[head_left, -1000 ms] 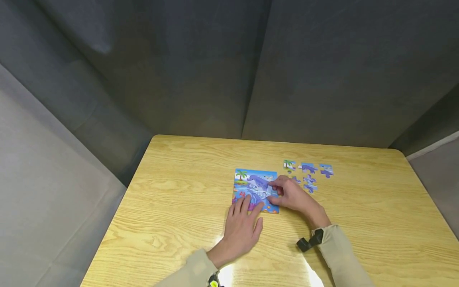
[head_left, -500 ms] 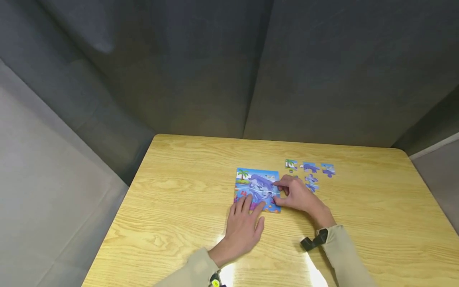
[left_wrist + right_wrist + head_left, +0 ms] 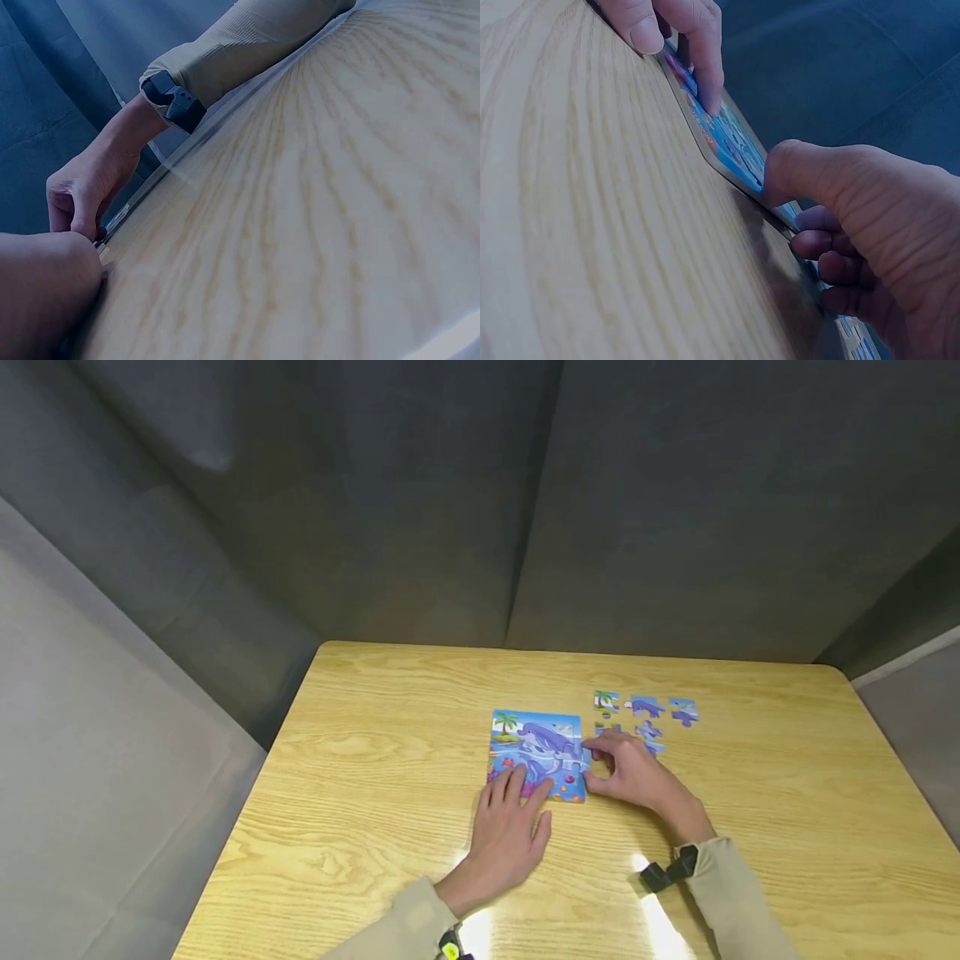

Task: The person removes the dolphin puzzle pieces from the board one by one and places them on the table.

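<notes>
In the head view a square dolphin jigsaw puzzle (image 3: 504,739) lies flat on the table. My left hand (image 3: 504,835) rests with spread, straight fingers on its near edge. At the right edge, my right hand (image 3: 626,768) pinches a light blue puzzle piece (image 3: 576,761) between thumb and forefinger. The piece overlaps the picture there and reaches out to the edge. In the right wrist view the right thumb (image 3: 802,169) bends down at the puzzle's rim, with the other fingers curled beneath. The left wrist view shows the right hand (image 3: 86,184) reaching down, the puzzle mostly hidden.
Several loose puzzle pieces lie beyond the right hand, among them a palm tree piece (image 3: 606,701), a dolphin piece (image 3: 645,707) and a sky-blue piece (image 3: 684,711). The wooden table (image 3: 375,760) ends at a dark grey partition (image 3: 420,527).
My right hand has slid to the right across the puzzle, and the pinched puzzle piece has shifted with it toward the right edge. The left hand has stayed in place.
</notes>
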Demonstrator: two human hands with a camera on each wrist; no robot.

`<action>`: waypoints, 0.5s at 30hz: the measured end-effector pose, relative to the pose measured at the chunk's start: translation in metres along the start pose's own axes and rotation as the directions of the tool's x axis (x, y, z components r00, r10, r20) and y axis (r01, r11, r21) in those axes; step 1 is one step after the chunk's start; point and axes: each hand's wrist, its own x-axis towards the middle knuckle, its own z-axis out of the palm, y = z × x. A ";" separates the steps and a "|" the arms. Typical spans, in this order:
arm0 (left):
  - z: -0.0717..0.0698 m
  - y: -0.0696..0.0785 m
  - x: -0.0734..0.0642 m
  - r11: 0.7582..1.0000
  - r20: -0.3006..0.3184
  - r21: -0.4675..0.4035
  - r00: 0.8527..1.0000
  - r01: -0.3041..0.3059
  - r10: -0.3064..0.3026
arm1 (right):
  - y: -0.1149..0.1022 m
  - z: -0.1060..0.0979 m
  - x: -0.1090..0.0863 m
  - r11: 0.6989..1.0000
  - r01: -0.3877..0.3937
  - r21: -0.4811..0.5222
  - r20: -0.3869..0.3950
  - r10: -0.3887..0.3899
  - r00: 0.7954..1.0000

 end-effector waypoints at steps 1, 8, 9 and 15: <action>0.000 0.000 0.000 1.000 0.003 0.001 1.000 0.002 -0.002 | 0.000 0.000 0.000 1.000 0.005 -0.002 -0.003 -0.005 1.000; 0.001 0.000 0.001 1.000 0.017 -0.001 1.000 0.009 -0.009 | 0.001 -0.002 -0.002 1.000 0.001 0.012 -0.011 -0.001 1.000; 0.001 0.000 0.001 1.000 0.018 0.000 1.000 0.009 -0.009 | 0.001 -0.002 -0.002 1.000 -0.001 0.011 -0.009 0.001 1.000; 0.001 0.000 0.001 1.000 0.024 -0.003 1.000 0.008 -0.008 | 0.000 -0.003 -0.003 1.000 -0.009 0.009 0.003 0.009 1.000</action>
